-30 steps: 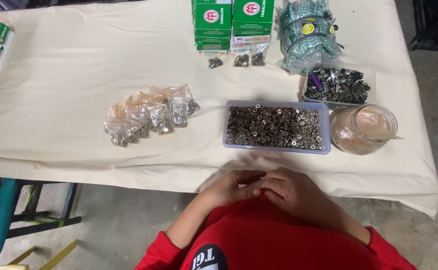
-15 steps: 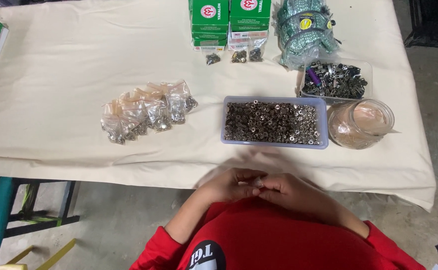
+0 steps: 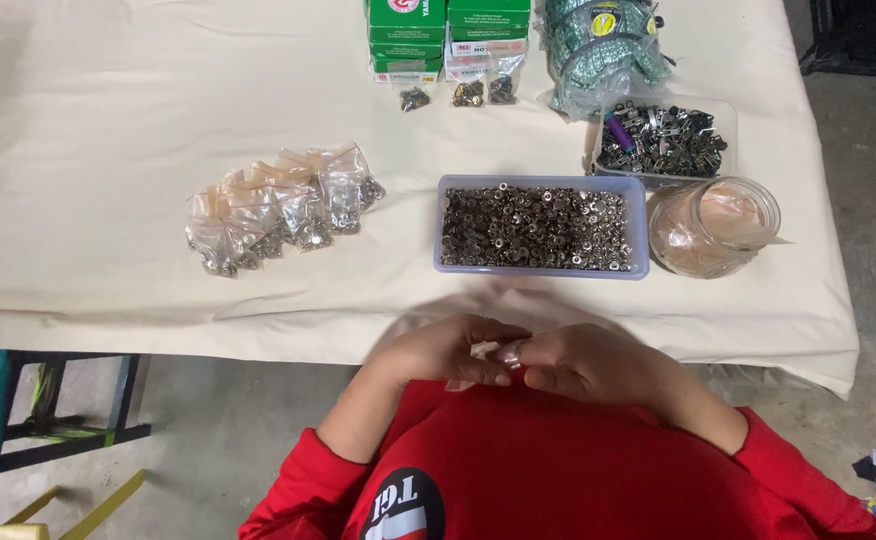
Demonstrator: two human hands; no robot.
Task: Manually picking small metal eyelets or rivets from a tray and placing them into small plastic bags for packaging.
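Note:
Both my hands meet close to my chest, below the table's front edge. My left hand [image 3: 448,352] and my right hand [image 3: 583,362] pinch a small clear plastic bag [image 3: 490,350] between their fingertips. What is inside the bag is too small to tell. Just beyond my hands on the cream cloth stands a clear rectangular tray [image 3: 638,225] filled with small metal nuts [image 3: 533,228]. A row of several small filled clear bags [image 3: 278,208] lies to the left of the tray.
A glass jar [image 3: 713,228] of empty bags stands right of the tray. Behind it is a clear tub of metal clips [image 3: 663,140], a bundle of green packets [image 3: 603,40] and green boxes [image 3: 448,30]. The table's front edge [image 3: 208,335] drops to a concrete floor.
The view has shifted slightly. My hands stay together at my chest, fingers working on the small bag; nothing on the table has moved.

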